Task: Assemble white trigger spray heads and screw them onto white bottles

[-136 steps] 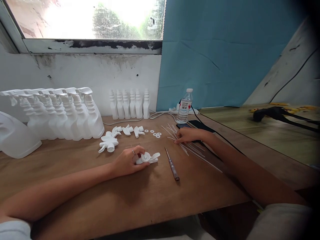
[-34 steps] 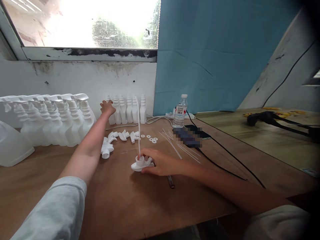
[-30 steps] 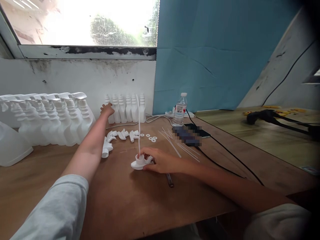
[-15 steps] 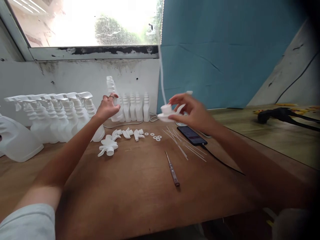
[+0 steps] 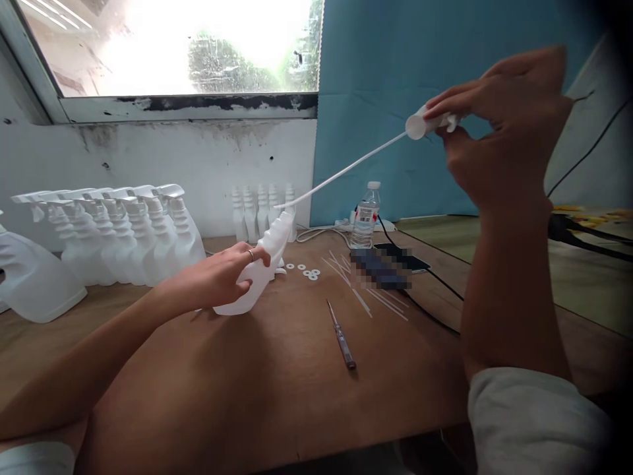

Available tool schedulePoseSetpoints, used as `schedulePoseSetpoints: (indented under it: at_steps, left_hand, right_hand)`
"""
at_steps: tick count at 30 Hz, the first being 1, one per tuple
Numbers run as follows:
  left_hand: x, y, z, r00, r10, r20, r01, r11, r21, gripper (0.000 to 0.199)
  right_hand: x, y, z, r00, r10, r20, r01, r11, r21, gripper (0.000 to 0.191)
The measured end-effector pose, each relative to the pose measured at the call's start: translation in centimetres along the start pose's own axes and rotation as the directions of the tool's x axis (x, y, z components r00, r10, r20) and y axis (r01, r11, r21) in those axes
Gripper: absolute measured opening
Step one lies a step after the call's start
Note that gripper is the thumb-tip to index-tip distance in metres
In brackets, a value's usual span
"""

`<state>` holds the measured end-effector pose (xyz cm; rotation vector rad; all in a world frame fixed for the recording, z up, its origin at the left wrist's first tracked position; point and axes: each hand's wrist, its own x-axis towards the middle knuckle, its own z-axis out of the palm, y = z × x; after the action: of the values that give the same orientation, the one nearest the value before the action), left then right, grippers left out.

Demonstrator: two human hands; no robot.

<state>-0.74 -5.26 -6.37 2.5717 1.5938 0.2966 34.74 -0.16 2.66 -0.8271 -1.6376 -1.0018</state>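
Note:
My left hand (image 5: 237,270) is closed round a white plastic spray bottle (image 5: 267,264), which tilts to the right with its open neck up. High on the right, my right hand (image 5: 494,125) grips a white trigger sprayer head (image 5: 425,123), its cap end facing the bottle. From the cap a thin white dip tube (image 5: 346,168) slopes down to the left, and its tip is close to the bottle's mouth. Whether the tip is inside the mouth or just above it, I cannot tell. My left hand and the bottle hide most of the loose sprayer heads.
Bottles with sprayer heads (image 5: 119,231) stand in a row on the left; open bottles (image 5: 250,211) line the wall. White washers (image 5: 310,274), thin tubes (image 5: 388,302), a screwdriver (image 5: 341,336), a phone (image 5: 410,257) with cables and a clear water bottle (image 5: 364,221) occupy the table (image 5: 297,396).
My left hand has brought the bottle from the wall toward me and tilted it. My right hand has lifted the sprayer head up and right, turning its tube down toward the bottle's mouth.

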Motion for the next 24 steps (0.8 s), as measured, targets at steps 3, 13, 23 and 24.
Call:
schedulePoseSetpoints:
  at_steps: [3, 13, 23, 24]
  left_hand:
    - [-0.1, -0.3, -0.1, 0.999, -0.022, 0.029, 0.021, 0.999, 0.028, 0.045]
    - [-0.3, -0.5, -0.4, 0.999, -0.01, 0.051, 0.01, 1.0, -0.007, 0.044]
    - [-0.7, 1.7, -0.6, 0.98, 0.139, 0.142, -0.119, 0.983, -0.14, 0.039]
    - [-0.6, 1.8, -0.4, 0.977, 0.166, 0.134, -0.146, 0.978, -0.151, 0.039]
  right_hand:
    - [-0.1, 0.6, -0.3, 0.999, -0.049, 0.004, 0.049, 0.999, -0.019, 0.035]
    - [-0.4, 0.3, 0.0, 0.995, -0.097, 0.027, 0.097, 0.995, 0.001, 0.034]
    - [0.1, -3.3, 1.6, 0.93, -0.368, -0.006, 0.364, 0.919, 0.15, 0.028]
    - [0.1, -4.2, 1.7, 0.918, -0.397, 0.001, 0.39, 0.903, 0.18, 0.028]
